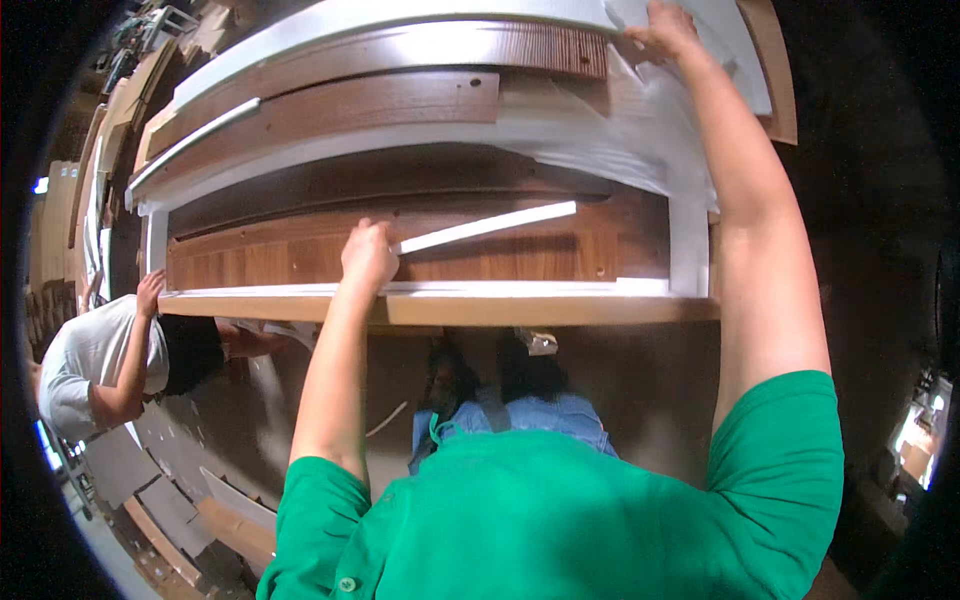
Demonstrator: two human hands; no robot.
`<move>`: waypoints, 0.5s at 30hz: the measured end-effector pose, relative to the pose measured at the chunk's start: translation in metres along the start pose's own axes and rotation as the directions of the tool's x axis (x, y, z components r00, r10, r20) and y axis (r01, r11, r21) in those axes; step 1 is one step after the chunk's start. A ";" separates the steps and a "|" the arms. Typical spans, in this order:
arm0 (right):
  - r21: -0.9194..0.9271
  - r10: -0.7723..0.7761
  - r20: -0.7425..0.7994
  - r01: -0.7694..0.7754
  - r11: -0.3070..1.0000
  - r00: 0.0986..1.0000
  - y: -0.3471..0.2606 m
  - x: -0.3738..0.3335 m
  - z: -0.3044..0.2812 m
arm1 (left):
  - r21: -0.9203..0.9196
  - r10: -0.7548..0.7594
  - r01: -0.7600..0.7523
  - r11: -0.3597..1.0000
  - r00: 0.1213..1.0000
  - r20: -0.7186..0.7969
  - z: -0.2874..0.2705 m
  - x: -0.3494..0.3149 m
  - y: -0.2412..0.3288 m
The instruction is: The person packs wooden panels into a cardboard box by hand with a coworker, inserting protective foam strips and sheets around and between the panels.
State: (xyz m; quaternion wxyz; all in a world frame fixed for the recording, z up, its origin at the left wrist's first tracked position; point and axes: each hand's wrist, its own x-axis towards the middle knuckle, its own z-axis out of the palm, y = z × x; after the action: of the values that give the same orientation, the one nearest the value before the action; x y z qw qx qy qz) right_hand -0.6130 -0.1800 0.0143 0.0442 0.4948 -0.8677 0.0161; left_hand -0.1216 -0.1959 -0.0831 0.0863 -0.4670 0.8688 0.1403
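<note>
Gripping one end of a white strip, the left hand is curled tight, fingers folded in. The strip looks light and fairly stiff, probably foam, and could snap if bent hard; a hold nearer its middle would likely steady it. It reaches out to the right of that hand, angled slightly away, over a brown board. Well beyond, the right hand is at a white sheet, fingers parted; whether it pinches, one cannot tell.
</note>
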 end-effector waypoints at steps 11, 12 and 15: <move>0.180 -0.062 0.707 -0.095 0.979 0.704 -0.019 -0.276 0.010 | 0.035 -0.036 0.033 0.999 0.996 0.083 -0.002 -0.005 0.002; 0.179 -0.062 0.707 -0.094 0.979 0.705 -0.019 -0.278 0.019 | 0.032 -0.017 0.014 0.999 0.996 0.084 -0.003 -0.005 0.002; 0.078 0.061 0.732 -0.172 0.982 0.678 -0.026 -0.275 0.034 | 0.028 -0.008 0.006 1.000 0.998 0.068 0.000 -0.006 -0.006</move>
State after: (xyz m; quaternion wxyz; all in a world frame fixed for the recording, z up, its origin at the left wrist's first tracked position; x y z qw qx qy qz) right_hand -0.4535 0.0399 -0.0456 -0.3392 0.4061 -0.8404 -0.1175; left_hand -0.1138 -0.1943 -0.0826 0.1229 -0.4637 0.8656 0.1436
